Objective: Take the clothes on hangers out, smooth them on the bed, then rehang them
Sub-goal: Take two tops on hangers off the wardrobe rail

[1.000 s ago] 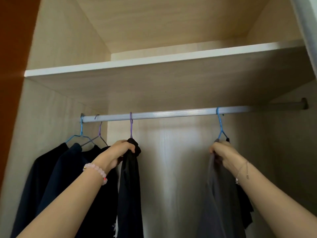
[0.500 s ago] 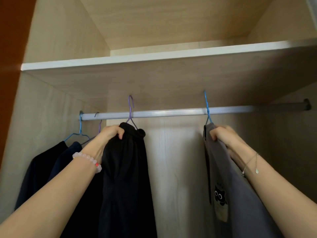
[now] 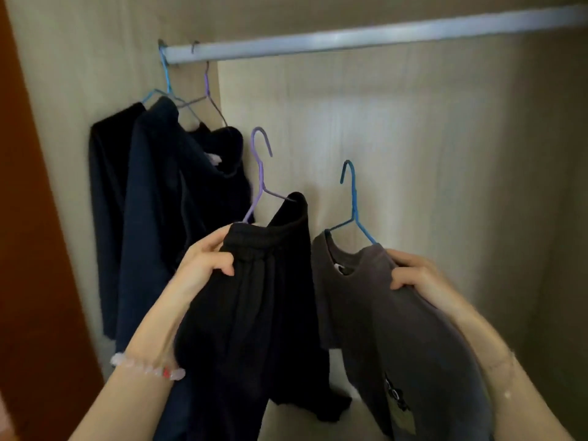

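My left hand (image 3: 200, 268) grips the waistband of a black garment (image 3: 254, 313) on a purple hanger (image 3: 261, 173). My right hand (image 3: 413, 275) grips the shoulder of a grey T-shirt (image 3: 381, 313) on a blue hanger (image 3: 351, 205). Both hangers are off the metal rail (image 3: 350, 38) and held well below it, their hooks free in the air. The grey shirt shows a small printed patch low on its front.
Two dark garments (image 3: 152, 198) still hang at the rail's left end on a blue hanger (image 3: 165, 78) and a purple hanger (image 3: 208, 90). The wardrobe's wooden back panel (image 3: 413, 138) is behind. A brown door edge (image 3: 28, 249) stands at the left.
Both hangers have come off the rail and dropped well below it with their garments. The view has tilted down, so the shelf above is out of sight.
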Demonstrator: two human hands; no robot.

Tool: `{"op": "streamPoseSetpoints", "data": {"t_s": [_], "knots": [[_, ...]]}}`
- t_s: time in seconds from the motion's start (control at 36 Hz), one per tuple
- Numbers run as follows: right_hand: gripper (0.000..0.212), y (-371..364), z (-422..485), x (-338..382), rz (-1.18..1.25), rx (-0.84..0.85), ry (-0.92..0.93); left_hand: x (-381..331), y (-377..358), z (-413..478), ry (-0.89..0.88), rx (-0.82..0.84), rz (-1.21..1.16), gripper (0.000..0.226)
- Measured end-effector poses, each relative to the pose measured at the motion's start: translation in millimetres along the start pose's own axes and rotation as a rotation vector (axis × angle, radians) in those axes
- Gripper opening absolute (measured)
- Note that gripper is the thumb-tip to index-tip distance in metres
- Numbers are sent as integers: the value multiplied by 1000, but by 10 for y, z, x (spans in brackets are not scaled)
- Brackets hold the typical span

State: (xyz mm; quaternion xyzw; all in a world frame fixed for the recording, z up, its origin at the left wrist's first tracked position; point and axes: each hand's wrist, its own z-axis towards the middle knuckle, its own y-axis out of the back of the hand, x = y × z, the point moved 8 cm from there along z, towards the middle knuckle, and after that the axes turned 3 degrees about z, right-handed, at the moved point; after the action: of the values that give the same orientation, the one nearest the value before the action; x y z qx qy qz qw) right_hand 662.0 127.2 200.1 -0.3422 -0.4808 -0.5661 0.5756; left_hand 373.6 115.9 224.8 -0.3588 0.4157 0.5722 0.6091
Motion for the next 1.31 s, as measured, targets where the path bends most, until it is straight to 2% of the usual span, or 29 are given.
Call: {"op": "streamPoseSetpoints", "data": {"t_s": [0.08,0.17,0.22,0.28,0.39,0.5,0.61,0.67,0.83,0.94,1.03,1.17,1.31], "knots": [[51,-184,-203,-592,44,115,-83,480,-72,-395,87,48,47,64],[56,-414,-439,-989,88,258,-117,915,-71,-944,206,-64,-82,45],[60,-581,-605,-1157,131,376,-143,1106,-121,-1440,262,-170,-122,64],[62,-778,-786,-1246,174,529,-170,1189,-190,-1898,312,-264,-131,69],[60,-1171,-1119,-1388,193,815,-243,1230,-198,-2672,425,-511,-52,45],[57,-1578,-1395,-1461,143,1080,-293,1120,-166,-3394,475,-736,-5,47],[55,-2034,-1602,-1441,118,1253,-267,859,-145,-4083,485,-964,87,59],[54,-2279,-1695,-1387,117,1319,-234,678,-132,-4389,469,-1092,102,49],[50,-2992,-1923,-1020,82,1496,-89,101,-65,-5025,425,-1326,208,49],[45,-3480,-2030,-756,167,1598,-51,-149,144,-5331,410,-1467,303,45],[49,-3894,-2071,-647,205,1635,-40,-226,356,-5500,399,-1546,335,46],[41,-4679,-2110,-486,231,1666,-3,-308,889,-5790,373,-1657,396,46],[32,-5664,-2050,-250,160,1676,143,-337,1631,-6007,333,-1749,387,44]]}}
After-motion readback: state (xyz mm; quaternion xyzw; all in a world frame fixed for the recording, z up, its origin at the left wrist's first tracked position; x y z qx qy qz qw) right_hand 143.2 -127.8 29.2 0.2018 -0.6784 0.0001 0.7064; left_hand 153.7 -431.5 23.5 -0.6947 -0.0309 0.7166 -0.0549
